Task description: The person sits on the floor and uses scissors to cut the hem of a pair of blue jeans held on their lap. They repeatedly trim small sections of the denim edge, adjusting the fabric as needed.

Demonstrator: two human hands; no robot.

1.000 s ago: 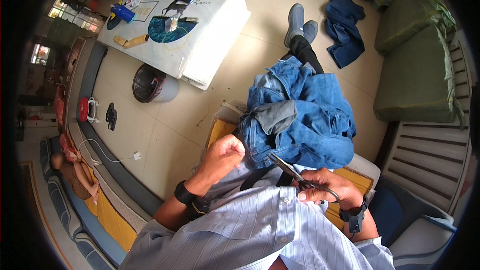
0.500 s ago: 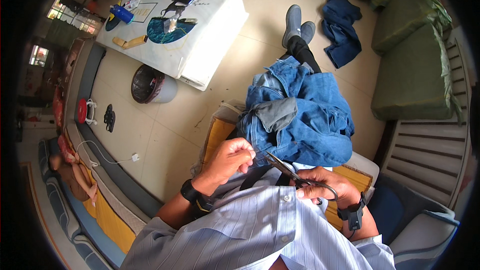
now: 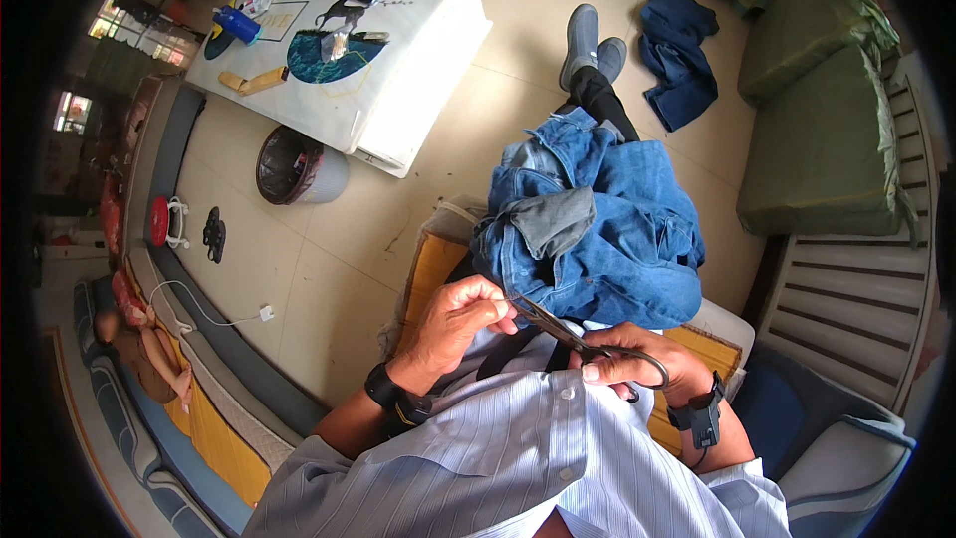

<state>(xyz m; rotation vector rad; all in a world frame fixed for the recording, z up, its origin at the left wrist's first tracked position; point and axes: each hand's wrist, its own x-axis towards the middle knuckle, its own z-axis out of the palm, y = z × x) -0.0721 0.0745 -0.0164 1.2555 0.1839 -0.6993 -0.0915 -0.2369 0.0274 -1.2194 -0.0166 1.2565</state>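
My left hand (image 3: 450,327) is closed in a pinch, thumb against forefinger; what it holds is too fine to make out. In my right hand (image 3: 647,361) is a pair of dark scissors (image 3: 554,325), with my fingers at the handle loops and the blades pointing left. The blade tips are right by my left fingertips. Just beyond both hands, blue denim jeans (image 3: 637,229) lie bunched over my lap, a grey piece of cloth (image 3: 560,223) like a pocket lining turned out on top.
Dark blue denim (image 3: 679,55) lies on the floor past my shoes (image 3: 586,45). Ahead on the left are a white table (image 3: 428,30) and a bin (image 3: 324,174). A person (image 3: 149,354) lies on the sofa at far left. Green-covered bundles (image 3: 822,154) sit on a slatted bench (image 3: 846,304) at right.
The scissors have moved slightly left and up, bringing their tips to my left fingertips. My left hand still pinches. The jeans stay in place.
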